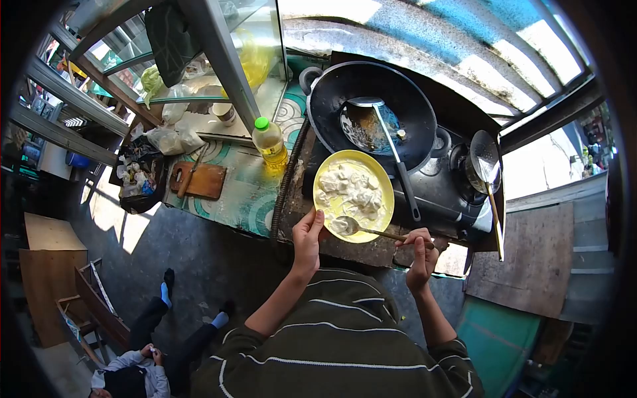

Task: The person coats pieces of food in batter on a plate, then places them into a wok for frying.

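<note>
My left hand [308,240] grips the near left rim of a yellow plate [385,186], thumb on top. White, batter-coated pieces [352,189] lie in a heap on the plate. In my right hand [417,255] is the handle of a metal spoon [348,226], whose bowl rests in the batter near the plate's front edge. Just beyond the plate a large black wok [415,109] sits on the stove, with some oil in its bottom. A spatula [391,136] leans inside the wok, its black handle reaching over the near rim.
A skimmer [485,154] lies over a smaller pan at the stove's right. Left of the stove stand an oil bottle [270,142] and a cutting board [207,180] with a knife [190,176]. A glass cabinet [255,79] rises behind them. Another person [136,375] sits at lower left.
</note>
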Tool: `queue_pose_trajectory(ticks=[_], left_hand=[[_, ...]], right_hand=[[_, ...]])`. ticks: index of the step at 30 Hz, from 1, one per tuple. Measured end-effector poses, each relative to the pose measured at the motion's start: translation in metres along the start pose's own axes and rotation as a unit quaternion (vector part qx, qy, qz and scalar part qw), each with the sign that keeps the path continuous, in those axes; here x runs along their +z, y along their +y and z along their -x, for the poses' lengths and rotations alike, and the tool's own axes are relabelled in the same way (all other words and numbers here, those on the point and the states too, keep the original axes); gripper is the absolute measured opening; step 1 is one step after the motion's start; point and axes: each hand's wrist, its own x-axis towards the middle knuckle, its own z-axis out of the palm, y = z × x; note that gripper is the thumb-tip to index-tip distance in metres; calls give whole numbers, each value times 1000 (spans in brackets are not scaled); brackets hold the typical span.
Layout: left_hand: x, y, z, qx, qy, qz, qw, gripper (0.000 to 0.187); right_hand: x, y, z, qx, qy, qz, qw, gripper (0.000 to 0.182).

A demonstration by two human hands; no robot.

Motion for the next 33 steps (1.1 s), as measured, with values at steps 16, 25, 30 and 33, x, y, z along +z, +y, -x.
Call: queue_pose_trajectory(ticks=[16, 25, 30, 33], left_hand=[[-14, -2, -4, -17, 5, 0, 1000, 32], [-23, 5, 0, -27, 3, 38, 999, 32], [-26, 8, 3, -25, -7, 45, 999, 31], [-27, 9, 5, -25, -1, 41, 999, 27]], right_hand=[[-30, 10, -91, -3, 164, -94, 982, 27], [-31, 47, -200, -264, 74, 430, 860, 13], [-23, 54, -213, -308, -21, 516, 799, 11], [-20, 57, -217, -311, -39, 537, 783, 10]])
